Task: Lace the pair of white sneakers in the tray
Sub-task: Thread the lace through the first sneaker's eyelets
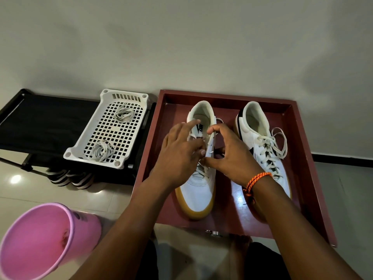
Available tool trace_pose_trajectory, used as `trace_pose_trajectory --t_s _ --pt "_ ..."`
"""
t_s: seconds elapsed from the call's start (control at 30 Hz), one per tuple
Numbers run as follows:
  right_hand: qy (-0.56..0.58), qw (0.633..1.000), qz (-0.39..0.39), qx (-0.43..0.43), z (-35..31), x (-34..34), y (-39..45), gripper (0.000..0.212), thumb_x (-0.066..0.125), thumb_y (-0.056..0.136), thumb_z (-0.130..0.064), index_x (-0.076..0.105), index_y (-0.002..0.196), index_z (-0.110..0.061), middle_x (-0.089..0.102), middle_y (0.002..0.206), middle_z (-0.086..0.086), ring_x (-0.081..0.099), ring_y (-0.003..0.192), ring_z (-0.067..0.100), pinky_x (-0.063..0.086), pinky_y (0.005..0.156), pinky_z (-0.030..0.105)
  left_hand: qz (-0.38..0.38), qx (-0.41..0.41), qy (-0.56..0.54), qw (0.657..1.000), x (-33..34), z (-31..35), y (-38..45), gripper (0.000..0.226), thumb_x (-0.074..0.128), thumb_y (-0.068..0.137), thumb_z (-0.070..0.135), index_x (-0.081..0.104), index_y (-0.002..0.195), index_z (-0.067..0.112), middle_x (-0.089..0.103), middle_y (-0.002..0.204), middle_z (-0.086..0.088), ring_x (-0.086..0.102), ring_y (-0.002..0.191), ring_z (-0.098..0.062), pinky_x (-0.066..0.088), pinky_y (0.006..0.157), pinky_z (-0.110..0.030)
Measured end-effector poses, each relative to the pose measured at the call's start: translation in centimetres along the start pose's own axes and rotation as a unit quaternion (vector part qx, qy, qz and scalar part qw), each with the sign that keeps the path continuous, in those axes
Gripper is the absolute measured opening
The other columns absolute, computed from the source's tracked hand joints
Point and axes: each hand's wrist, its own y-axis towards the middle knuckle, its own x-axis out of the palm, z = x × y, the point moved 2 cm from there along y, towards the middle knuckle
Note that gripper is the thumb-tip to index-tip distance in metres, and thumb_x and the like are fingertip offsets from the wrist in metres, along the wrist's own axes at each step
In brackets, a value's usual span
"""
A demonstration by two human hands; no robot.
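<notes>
Two white sneakers with gum soles stand heel-away in a dark red tray point(302, 138). The right sneaker point(260, 142) is laced, its white lace ends loose at the top. The left sneaker point(198, 190) has crossed laces over its lower eyelets. My left hand point(179, 152) lies over its eyelet area, index finger stretched toward the tongue, other fingers pinching the lace point(201, 168). My right hand point(230, 154), with an orange cord at the wrist, curls round the shoe's right eyelet edge, thumb and fingers pinching a lace tip. The upper eyelets are hidden by both hands.
A white perforated basket point(129, 96) with two bundles of white laces sits on a black rack point(40, 122) to the left. Striped footwear lies under the rack. A pink plastic bucket point(46, 239) stands at the lower left. The wall runs just behind the tray.
</notes>
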Motion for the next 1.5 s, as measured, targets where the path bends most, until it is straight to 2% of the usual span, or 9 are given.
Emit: trace_pose_trajectory --t_s 0.37,0.63,0.73,0.83,0.93,1.03,1.2,1.4,1.5 --pt "-0.004 1.000 -0.007 0.008 0.1 -0.1 0.1 0.070 0.091 0.074 -0.030 0.049 0.127 -0.045 0.061 0.125 -0.008 0.070 0.101 0.019 0.061 0.089 0.046 0.051 0.012 -0.037 0.998 -0.6 0.3 0.4 0.014 0.056 0.104 0.016 0.068 0.097 0.016 0.045 0.154 0.004 0.048 0.132 -0.021 0.058 0.082 -0.046" --pt "-0.021 1.000 0.006 0.015 0.1 -0.1 -0.1 0.070 0.092 0.073 -0.026 0.048 0.123 -0.047 0.058 0.125 -0.012 0.069 0.100 0.017 0.061 0.089 0.044 0.326 -0.104 -0.093 0.935 -4.6 -1.5 0.5 0.023 0.049 0.113 0.021 0.065 0.125 0.011 0.065 0.127 -0.001 0.062 0.105 -0.011 0.048 0.082 -0.028" --pt "-0.022 1.000 0.009 0.013 0.1 0.0 -0.1 0.070 0.091 0.073 -0.027 0.048 0.124 -0.047 0.058 0.126 -0.012 0.069 0.102 0.017 0.061 0.089 0.045 0.257 -0.144 -0.088 0.952 -3.7 -1.6 0.4 0.047 0.046 0.113 0.027 0.045 0.160 0.018 0.038 0.170 -0.001 0.042 0.149 -0.012 0.027 0.100 0.004" --pt "-0.021 1.000 0.006 0.014 0.1 0.1 -0.2 0.070 0.091 0.075 -0.028 0.048 0.126 -0.047 0.057 0.129 -0.012 0.068 0.103 0.017 0.061 0.090 0.044 0.207 -0.153 -0.069 0.964 -3.2 -1.6 0.4 0.054 0.049 0.112 0.026 0.037 0.164 0.024 0.019 0.177 0.002 0.031 0.156 -0.015 0.035 0.100 -0.009" --pt "-0.026 1.000 0.007 0.015 0.0 0.1 -0.2 0.069 0.090 0.076 -0.030 0.048 0.127 -0.048 0.055 0.130 -0.013 0.068 0.104 0.016 0.061 0.090 0.043 0.193 -0.153 -0.052 0.968 -3.0 -1.5 0.4 0.031 0.054 0.108 0.026 0.064 0.137 0.025 0.047 0.153 -0.001 0.050 0.138 -0.022 0.053 0.097 -0.040" --pt "-0.036 0.999 0.013 0.012 -0.1 0.2 -0.3 0.064 0.088 0.080 -0.034 0.047 0.129 -0.048 0.053 0.131 -0.014 0.066 0.105 0.013 0.061 0.090 0.041 0.137 -0.156 -0.075 0.975 -2.4 -1.4 0.4 0.013 0.061 0.106 0.033 0.072 0.110 0.027 0.062 0.110 0.007 0.063 0.099 -0.014 0.055 0.079 -0.039" --pt "-0.051 0.998 0.034 0.001 -0.4 0.4 -0.3 0.053 0.080 0.089 -0.035 0.048 0.131 -0.044 0.054 0.133 -0.012 0.060 0.112 0.008 0.059 0.087 0.034 0.053 -0.149 -0.105 0.982 -1.6 -0.8 0.1 0.047 0.075 0.091 0.060 0.058 0.124 0.031 0.063 0.110 0.013 0.062 0.094 -0.003 0.054 0.073 -0.030" --pt "-0.023 1.000 0.006 0.015 -0.4 0.0 -0.2 0.048 0.066 0.090 -0.009 0.052 0.124 -0.040 0.061 0.122 -0.013 0.054 0.065 0.000 0.047 0.066 0.026 0.045 -0.142 -0.137 0.979 -2.3 -1.7 0.3 0.033 0.069 0.092 0.021 0.067 0.122 0.036 0.067 0.086 0.017 0.063 0.076 -0.001 0.050 0.065 -0.032" --pt "-0.018 1.000 0.000 0.001 -0.5 0.1 -0.4 0.048 0.056 0.092 -0.003 0.056 0.125 -0.038 0.062 0.127 -0.014 0.064 0.090 0.004 0.055 0.080 0.036 0.029 -0.142 -0.140 0.980 -2.3 -2.0 0.3 0.037 0.068 0.093 0.018 0.068 0.125 0.037 0.067 0.084 0.017 0.062 0.078 0.001 0.047 0.067 -0.030"
